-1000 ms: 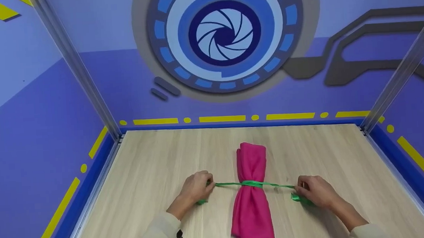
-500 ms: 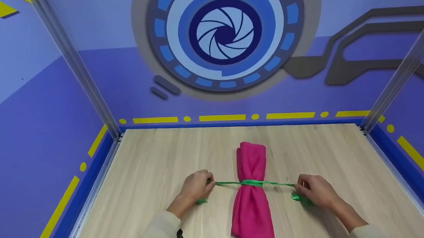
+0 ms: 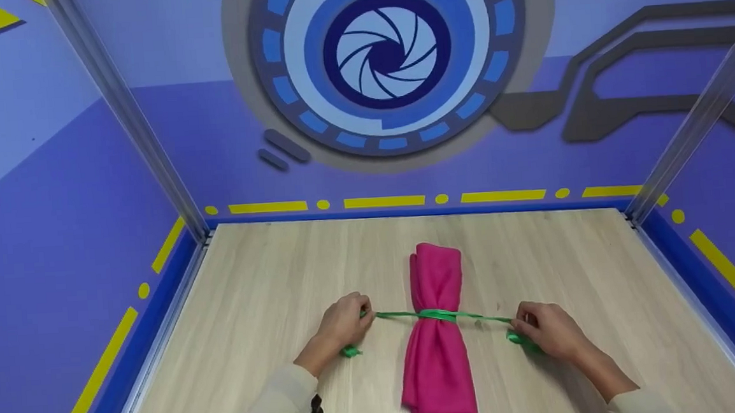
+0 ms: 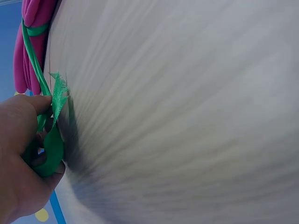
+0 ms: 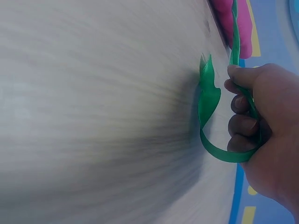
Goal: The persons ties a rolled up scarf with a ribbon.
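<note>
A folded magenta cloth [image 3: 441, 381] lies lengthwise on the table, cinched at its middle by a green ribbon [image 3: 437, 315]. To its left, my left hand [image 3: 346, 323] pinches one end of the ribbon and holds it taut. On the other side my right hand [image 3: 550, 329] grips the opposite end between thumb and fingers. The left wrist view shows the frayed ribbon tail [image 4: 58, 95] looping out past the fingers. A similar loose tail [image 5: 208, 100] curls below the right hand in the right wrist view.
The pale wooden table [image 3: 269, 270] is bounded by blue and purple printed panels [image 3: 366, 184] at the back and sides. Metal posts [image 3: 139, 131] stand at its two far corners.
The left hand has shifted very slightly right and up. Both hands keep hold of the ribbon, and the cloth stays in place. The head view has tilted a little.
</note>
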The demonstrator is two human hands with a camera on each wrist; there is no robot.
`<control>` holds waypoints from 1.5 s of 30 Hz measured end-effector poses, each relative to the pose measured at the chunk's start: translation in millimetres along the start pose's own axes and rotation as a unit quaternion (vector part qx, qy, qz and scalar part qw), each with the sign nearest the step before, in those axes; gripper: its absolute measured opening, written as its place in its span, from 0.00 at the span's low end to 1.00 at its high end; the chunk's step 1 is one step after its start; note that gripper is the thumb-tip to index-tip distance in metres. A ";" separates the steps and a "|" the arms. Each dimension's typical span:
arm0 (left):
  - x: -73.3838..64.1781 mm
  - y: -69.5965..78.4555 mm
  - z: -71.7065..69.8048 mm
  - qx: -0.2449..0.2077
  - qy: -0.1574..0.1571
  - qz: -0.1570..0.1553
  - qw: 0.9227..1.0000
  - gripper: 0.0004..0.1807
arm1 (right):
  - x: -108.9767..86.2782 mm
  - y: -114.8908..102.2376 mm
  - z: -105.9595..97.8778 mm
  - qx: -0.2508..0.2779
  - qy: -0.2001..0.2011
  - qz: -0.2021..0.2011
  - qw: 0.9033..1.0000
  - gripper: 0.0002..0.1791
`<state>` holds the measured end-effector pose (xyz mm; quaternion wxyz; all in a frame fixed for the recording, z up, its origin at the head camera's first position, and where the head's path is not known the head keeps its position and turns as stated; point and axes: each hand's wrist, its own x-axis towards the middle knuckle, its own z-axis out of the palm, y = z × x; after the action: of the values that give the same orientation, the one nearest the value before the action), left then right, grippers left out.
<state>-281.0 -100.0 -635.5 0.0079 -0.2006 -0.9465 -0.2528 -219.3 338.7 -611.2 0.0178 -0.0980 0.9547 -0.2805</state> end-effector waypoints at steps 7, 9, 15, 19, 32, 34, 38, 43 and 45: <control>-1.8 3.0 2.2 -0.004 0.002 0.002 1.000 0.07 | 0.1 1.0 -0.5 0.002 0.001 0.004 1.000 0.09; -2.3 2.9 3.0 -0.003 0.002 0.005 1.000 0.07 | -0.7 0.8 -1.5 0.006 -0.003 0.012 1.000 0.09; -4.7 0.7 2.8 0.006 0.001 0.015 1.000 0.06 | 1.0 -1.5 -7.3 0.018 -0.001 0.009 1.000 0.08; -5.9 -0.6 -1.8 0.013 0.005 0.033 0.999 0.06 | 3.2 -4.6 -11.3 0.035 0.019 -0.025 0.999 0.08; -0.4 7.0 -23.5 0.006 0.020 0.096 0.995 0.06 | 7.9 -16.3 -28.1 0.046 0.028 -0.073 0.996 0.06; 0.7 7.3 -27.4 0.009 0.019 0.103 0.994 0.07 | 8.3 -16.3 -32.4 0.032 0.028 -0.070 0.997 0.05; 1.9 6.9 -36.0 0.017 0.017 0.114 0.993 0.08 | 9.5 -14.3 -39.7 0.003 0.036 -0.069 0.997 0.05; 3.0 6.4 -44.3 0.052 0.031 0.137 0.989 0.07 | 11.4 -12.5 -45.2 -0.029 0.062 -0.071 0.995 0.06; 3.1 6.8 -45.7 0.076 0.040 0.144 0.986 0.08 | 12.6 -13.2 -46.0 -0.037 0.069 -0.071 0.994 0.06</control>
<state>-285.1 -115.5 -592.1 0.0970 -0.3235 -0.9231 -0.1839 -233.4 349.8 -565.1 -0.0715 -0.1463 0.9541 -0.2512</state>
